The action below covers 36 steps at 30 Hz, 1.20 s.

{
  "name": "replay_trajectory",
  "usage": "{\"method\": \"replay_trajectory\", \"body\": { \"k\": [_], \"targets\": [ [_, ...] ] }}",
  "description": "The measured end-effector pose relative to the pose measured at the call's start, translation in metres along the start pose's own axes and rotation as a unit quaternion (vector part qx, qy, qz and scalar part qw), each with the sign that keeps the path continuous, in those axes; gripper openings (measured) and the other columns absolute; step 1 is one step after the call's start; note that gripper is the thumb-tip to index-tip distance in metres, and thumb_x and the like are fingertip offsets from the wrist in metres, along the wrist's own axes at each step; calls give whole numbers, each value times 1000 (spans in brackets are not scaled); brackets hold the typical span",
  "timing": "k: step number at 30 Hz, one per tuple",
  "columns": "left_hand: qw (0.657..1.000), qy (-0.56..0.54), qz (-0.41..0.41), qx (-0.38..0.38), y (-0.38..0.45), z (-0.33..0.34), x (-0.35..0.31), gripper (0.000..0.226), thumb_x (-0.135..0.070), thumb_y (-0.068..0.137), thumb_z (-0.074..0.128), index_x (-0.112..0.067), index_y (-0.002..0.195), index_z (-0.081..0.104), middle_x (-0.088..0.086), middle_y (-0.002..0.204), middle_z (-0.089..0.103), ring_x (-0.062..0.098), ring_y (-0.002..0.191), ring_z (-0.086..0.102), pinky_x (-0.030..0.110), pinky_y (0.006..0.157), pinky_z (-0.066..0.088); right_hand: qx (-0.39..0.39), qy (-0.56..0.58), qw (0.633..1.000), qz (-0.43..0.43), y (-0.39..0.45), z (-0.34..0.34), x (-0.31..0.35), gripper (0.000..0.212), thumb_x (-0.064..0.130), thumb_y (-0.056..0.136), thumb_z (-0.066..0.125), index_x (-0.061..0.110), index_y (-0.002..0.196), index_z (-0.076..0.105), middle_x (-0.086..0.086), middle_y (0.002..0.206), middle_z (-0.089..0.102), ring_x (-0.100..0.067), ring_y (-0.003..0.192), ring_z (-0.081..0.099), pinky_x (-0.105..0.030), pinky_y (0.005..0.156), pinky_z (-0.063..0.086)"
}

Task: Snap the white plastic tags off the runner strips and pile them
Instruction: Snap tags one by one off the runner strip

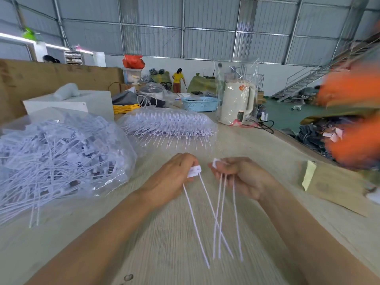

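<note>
My left hand [174, 173] pinches the heads of two white tags [194, 171], and their long thin tails hang down toward me over the table. My right hand [240, 175] grips a small bunch of white tags [216, 162] by their heads, with the tails trailing down and crossing those of the left bunch. The two hands are a short gap apart above the wooden table [185, 233]. A clear bag of loose tags [57, 153] lies at the left. Behind my hands sits a clear bag of stacked runner strips [168, 124].
A white kettle in plastic wrap [236, 101] stands at the back right beside a blue basket [200, 103]. A white box [70, 103] and yellow cable [125, 109] lie at the back left. A cardboard piece [333, 188] lies at the right edge. A person stands far off.
</note>
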State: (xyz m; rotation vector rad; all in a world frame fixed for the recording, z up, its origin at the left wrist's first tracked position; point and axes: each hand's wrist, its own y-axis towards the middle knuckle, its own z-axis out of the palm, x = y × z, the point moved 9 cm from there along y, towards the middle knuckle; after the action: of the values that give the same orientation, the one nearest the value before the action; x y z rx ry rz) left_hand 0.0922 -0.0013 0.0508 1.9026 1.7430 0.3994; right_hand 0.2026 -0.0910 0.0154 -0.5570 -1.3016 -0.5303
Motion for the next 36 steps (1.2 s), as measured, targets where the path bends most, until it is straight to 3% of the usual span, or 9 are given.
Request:
{"method": "replay_trajectory", "body": {
  "k": [7,9,13,16,21,28,32,34,36],
  "targets": [
    [999,17,24,26,3,9,-11,8,-4,89,38,-12,91,40,5,97,43,20,82,47,38,74,46,44,-29,999,13,-13,41,-15,6,0,87,60,-5,90,61,-23,91,63,-28,79,65,-39,71,60],
    [1000,11,28,-4,2,5,-13,19,-1,83,52,-7,99,42,6,105,40,21,79,48,38,69,48,19,-76,997,-9,-14,41,-13,4,-4,86,61,-6,88,61,-25,87,65,-25,69,67,-31,60,58],
    [998,-23,23,-53,3,-10,-11,42,-19,72,80,-3,99,51,1,99,45,17,73,50,26,61,42,-48,-100,993,-32,-12,25,-6,6,-8,81,64,-9,85,61,-33,91,65,-38,82,67,-45,83,55],
    [995,13,65,-76,2,-20,-17,26,-20,74,77,-1,86,64,9,84,61,25,72,60,31,62,47,-76,-98,991,-50,-11,13,2,10,-9,80,64,1,78,63,-17,74,63,-21,60,59,-30,62,51],
    [990,33,89,-108,-4,-27,-24,26,-24,83,64,0,83,71,11,78,66,26,66,63,31,57,53,-75,-60,992,-81,-11,13,7,16,-12,80,62,3,76,67,-9,68,66,-10,52,63,-18,54,53],
    [973,129,137,-132,-4,-25,-38,15,7,65,69,-3,77,70,9,66,60,25,56,58,31,54,49,-83,-137,974,-157,-14,17,20,15,-11,79,65,3,75,66,-6,59,62,-11,51,56,-22,58,47],
    [983,-125,-76,-109,3,-20,1,24,-4,84,52,-10,62,60,1,59,55,15,54,50,25,57,38,-101,-279,924,-239,-21,26,33,21,-7,77,66,12,68,67,7,58,62,-4,52,55,-17,54,43],
    [920,-343,-177,-64,1,-3,21,35,-6,94,50,-11,59,54,-6,52,50,6,48,40,20,52,34,-157,-327,888,-283,-26,13,48,24,-7,77,63,16,68,66,10,64,63,-1,58,55,-15,58,43],
    [887,-410,-202,-69,1,-2,28,32,-7,94,50,-11,64,58,-9,50,52,3,46,39,15,49,32,-223,-254,898,-281,-27,-22,59,21,-7,78,65,13,71,67,3,68,64,-6,60,58,-16,58,46]
  ]
}}
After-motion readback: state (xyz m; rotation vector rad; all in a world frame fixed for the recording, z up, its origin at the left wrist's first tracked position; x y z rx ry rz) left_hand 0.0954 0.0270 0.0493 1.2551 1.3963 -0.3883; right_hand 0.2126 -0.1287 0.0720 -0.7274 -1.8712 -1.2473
